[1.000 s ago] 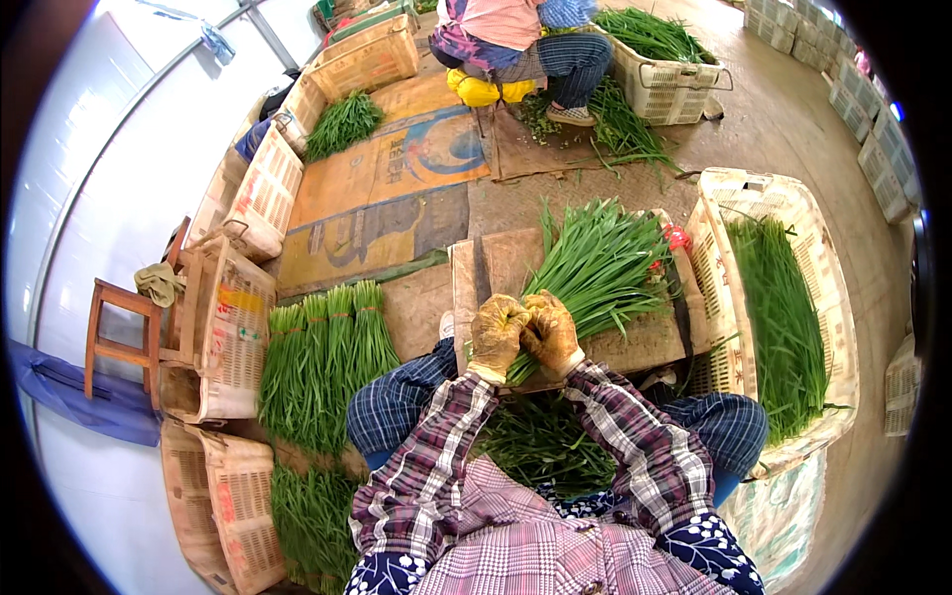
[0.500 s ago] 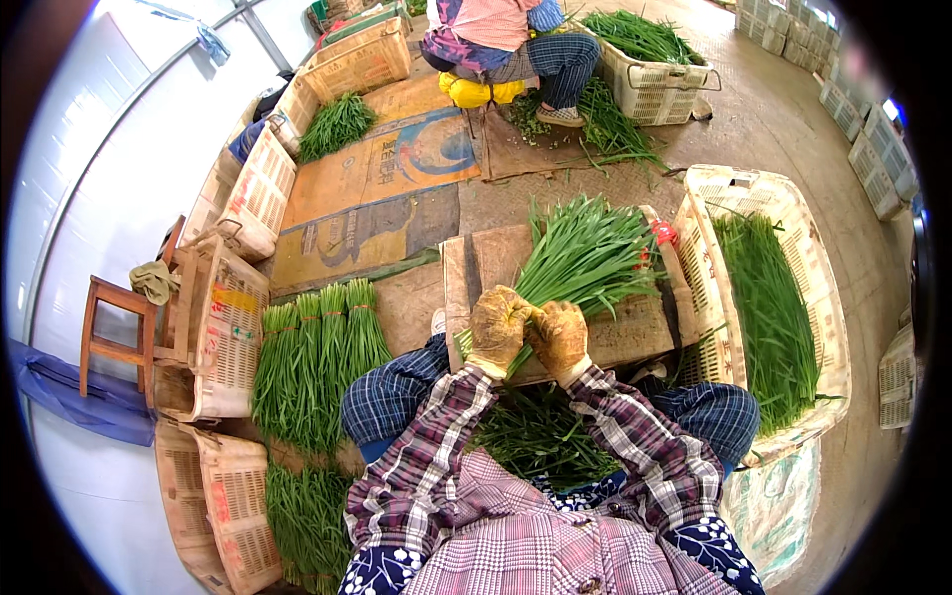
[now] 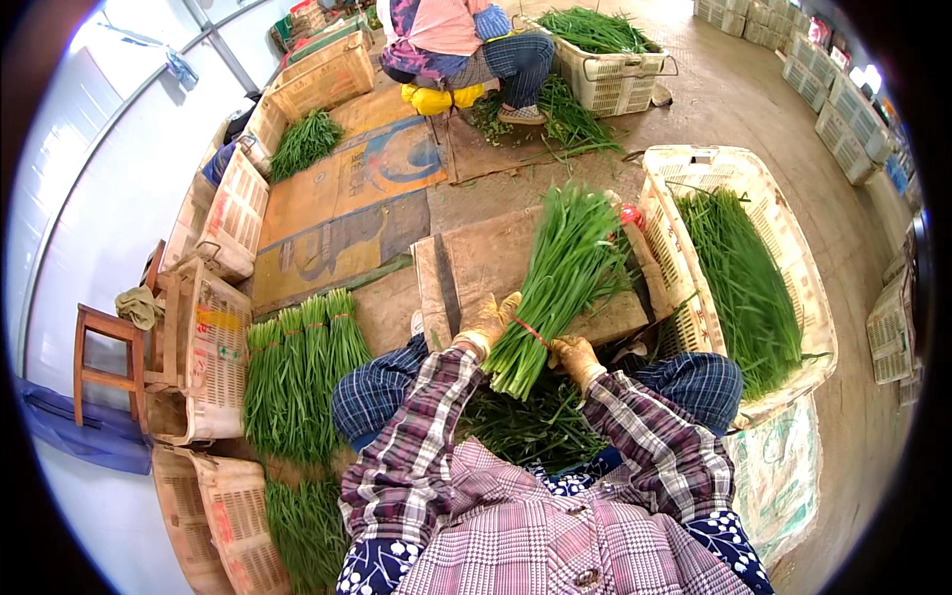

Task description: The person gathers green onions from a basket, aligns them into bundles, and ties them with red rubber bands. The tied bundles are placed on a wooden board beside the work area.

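Note:
A bunch of long green garlic chives (image 3: 566, 283) lies tilted over the near edge of a cardboard-covered work surface (image 3: 486, 248). A red band (image 3: 532, 332) circles it near the pale cut ends. My left hand (image 3: 486, 323), in a stained yellowish glove, is at the bunch's left side with thumb and fingers apart; its far fingers are partly hidden. On the other side, my gloved right hand (image 3: 577, 360) has curled fingers against the stems beside the band. Loose green leaves (image 3: 526, 421) lie below, between my knees.
Banded chive bunches (image 3: 302, 367) stand in a row at left, beside plastic crates (image 3: 220, 347) and a wooden stool (image 3: 107, 362). At right, a cream crate (image 3: 815, 327) holds loose chives. Another person (image 3: 451, 50) sits at the far side near a filled crate (image 3: 607, 84).
My hands have moved apart from their closed position together at the stems. The bunch has turned more upright and shifted towards me, its red band now showing.

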Demonstrator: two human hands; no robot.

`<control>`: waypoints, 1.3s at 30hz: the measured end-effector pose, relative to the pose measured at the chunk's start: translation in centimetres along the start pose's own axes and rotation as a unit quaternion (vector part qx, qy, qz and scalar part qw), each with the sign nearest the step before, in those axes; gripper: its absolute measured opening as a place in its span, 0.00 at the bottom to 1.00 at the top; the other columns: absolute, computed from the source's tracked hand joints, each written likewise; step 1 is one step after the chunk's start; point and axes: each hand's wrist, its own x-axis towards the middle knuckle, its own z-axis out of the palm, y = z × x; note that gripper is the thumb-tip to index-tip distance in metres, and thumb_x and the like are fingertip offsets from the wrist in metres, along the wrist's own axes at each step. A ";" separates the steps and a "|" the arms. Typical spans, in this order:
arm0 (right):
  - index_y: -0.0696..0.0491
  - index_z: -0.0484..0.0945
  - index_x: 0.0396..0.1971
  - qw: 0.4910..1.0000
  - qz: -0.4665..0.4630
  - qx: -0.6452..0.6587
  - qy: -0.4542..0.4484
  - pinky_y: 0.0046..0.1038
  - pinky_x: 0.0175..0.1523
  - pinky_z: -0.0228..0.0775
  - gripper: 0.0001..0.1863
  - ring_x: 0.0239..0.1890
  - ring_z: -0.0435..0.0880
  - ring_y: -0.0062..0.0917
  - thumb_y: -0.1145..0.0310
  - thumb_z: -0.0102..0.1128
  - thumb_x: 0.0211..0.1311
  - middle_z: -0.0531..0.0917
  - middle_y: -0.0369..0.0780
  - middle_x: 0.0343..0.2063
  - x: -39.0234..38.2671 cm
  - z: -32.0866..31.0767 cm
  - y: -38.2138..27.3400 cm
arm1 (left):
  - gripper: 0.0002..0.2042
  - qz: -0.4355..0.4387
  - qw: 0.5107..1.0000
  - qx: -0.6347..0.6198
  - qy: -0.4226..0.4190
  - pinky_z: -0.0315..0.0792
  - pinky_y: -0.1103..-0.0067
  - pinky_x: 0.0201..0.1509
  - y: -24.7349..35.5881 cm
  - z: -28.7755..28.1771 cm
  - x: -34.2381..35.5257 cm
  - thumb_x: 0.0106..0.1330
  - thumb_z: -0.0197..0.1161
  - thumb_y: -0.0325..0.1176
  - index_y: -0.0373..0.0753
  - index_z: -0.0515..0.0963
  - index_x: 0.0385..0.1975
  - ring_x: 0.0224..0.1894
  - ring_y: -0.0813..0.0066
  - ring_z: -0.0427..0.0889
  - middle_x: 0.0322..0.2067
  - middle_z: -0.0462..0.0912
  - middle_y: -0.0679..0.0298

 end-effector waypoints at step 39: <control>0.52 0.55 0.67 0.935 -0.347 0.071 0.032 0.20 0.35 0.69 0.37 0.28 0.72 0.18 0.78 0.56 0.57 0.76 0.33 0.30 5.5 2.5 1.7 | 0.27 0.186 0.893 -0.409 -0.008 0.70 0.69 0.55 13.0 -0.2 -0.5 0.72 0.44 0.50 0.36 0.64 0.62 0.52 0.60 0.75 0.55 0.74 0.55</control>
